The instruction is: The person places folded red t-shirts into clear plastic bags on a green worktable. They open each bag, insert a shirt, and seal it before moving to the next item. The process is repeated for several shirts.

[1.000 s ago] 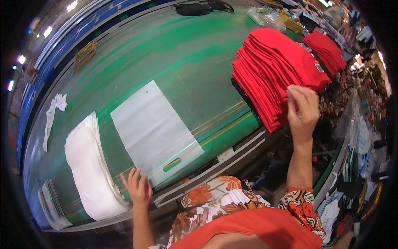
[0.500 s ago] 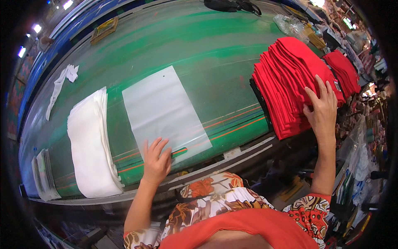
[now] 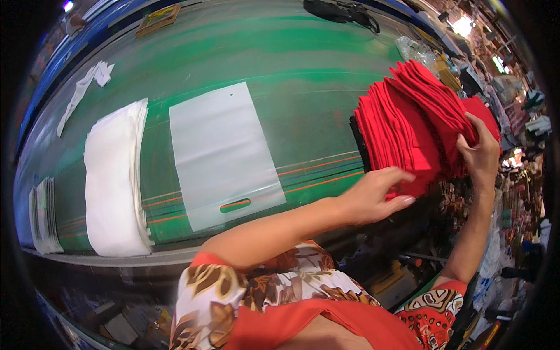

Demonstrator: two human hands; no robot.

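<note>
A stack of folded red fabric pieces [image 3: 396,128] lies at the right of the green work surface, its upper bundle lifted and skewed. My right hand [image 3: 478,149] grips that upper bundle at its right edge. Lower down, my left hand [image 3: 379,192] reaches across to the stack's near front, fingers curved and apart, holding nothing that shows. A translucent plastic bag [image 3: 224,149] with a handle cutout lies flat in the middle. To its left are a pile of white sheets [image 3: 114,181] and a smaller pile of clear plastic [image 3: 44,216].
The green surface [image 3: 309,116] curves toward a dark gap at my side. A white scrap [image 3: 87,87] lies at far left; a tray [image 3: 157,20], a black strapped item [image 3: 326,10] and crumpled plastic [image 3: 411,52] lie along the back. Cluttered material fills the right.
My left hand has swung right from beside the plastic bag to the red stack. My right hand has taken hold of the upper red pieces, shifting them up and rightward. The view has shifted.
</note>
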